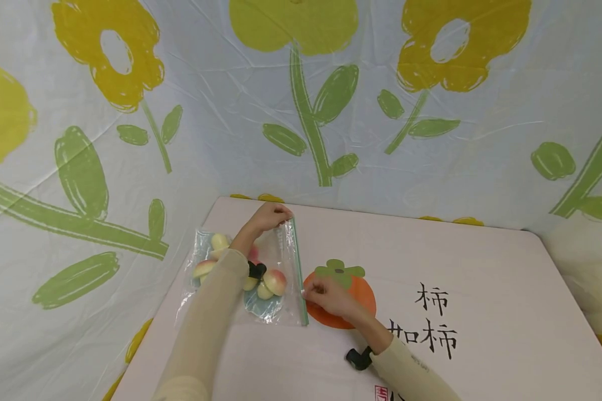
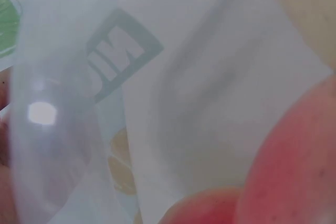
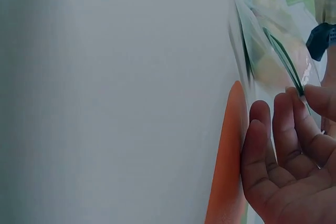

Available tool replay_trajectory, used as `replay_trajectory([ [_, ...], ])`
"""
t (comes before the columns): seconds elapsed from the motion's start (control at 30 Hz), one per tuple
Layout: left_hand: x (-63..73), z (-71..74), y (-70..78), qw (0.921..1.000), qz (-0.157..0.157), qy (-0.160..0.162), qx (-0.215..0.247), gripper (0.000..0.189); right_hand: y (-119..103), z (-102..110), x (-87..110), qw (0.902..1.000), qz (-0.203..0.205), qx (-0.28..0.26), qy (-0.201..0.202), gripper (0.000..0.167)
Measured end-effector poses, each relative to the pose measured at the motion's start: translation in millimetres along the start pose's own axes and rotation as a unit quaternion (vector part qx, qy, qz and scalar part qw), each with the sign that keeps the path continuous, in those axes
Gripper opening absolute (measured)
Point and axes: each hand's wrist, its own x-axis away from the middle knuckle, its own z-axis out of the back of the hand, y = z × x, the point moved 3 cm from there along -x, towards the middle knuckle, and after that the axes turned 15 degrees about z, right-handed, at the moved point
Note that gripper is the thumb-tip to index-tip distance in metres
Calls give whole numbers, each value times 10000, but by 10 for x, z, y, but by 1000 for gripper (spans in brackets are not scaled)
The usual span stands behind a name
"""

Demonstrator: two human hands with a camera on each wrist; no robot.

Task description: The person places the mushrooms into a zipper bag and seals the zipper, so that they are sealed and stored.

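Observation:
A clear zip bag (image 1: 288,309) lies on the left part of the table, its green zip strip (image 1: 297,262) facing right. Inside are several mushroom-shaped pieces (image 1: 275,282) with cream stems and pinkish caps, along with pale blue sheets (image 1: 263,303). My left hand (image 1: 270,216) pinches the bag's far corner at the top of the strip. Lower down the strip, my right hand (image 1: 331,298) pinches its edge between thumb and finger; the right wrist view shows the strip's layers (image 3: 286,59) parted above the fingertips. Red caps (image 2: 294,166) loom close behind the plastic in the left wrist view.
The pale table (image 1: 481,267) carries a printed orange persimmon (image 1: 366,301) under my right hand and black characters (image 1: 433,301) to its right. A flower-printed cloth (image 1: 205,122) hangs behind and along the left side. Dark wrist cameras (image 1: 358,359) sit on both wrists.

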Motion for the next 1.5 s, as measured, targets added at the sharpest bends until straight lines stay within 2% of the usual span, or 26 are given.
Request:
replay_trajectory([
  [0.17,5,9,1,9999,79,45,-73,24,-77,-17,52,9998,31,56,-176,11],
  [0.3,12,15,8,9999,127,79,-67,25,-67,-25,89,9987,-73,365,-341,12],
  [0.5,15,11,8,9998,170,86,61,24,-51,-15,153,9954,-16,828,-489,14],
  [0.63,16,8,18,9998,187,79,84,24,-83,-14,192,9943,59,908,-565,13],
  [0.9,11,1,44,9998,157,98,55,23,-91,-27,247,9934,-105,757,-859,13],
  [1.13,8,-35,72,9997,134,136,-177,24,-117,-42,289,9915,-177,691,-1089,13],
  [1.5,-22,-154,98,9959,-33,405,-813,21,-127,-57,331,9909,-237,753,-1092,14],
])
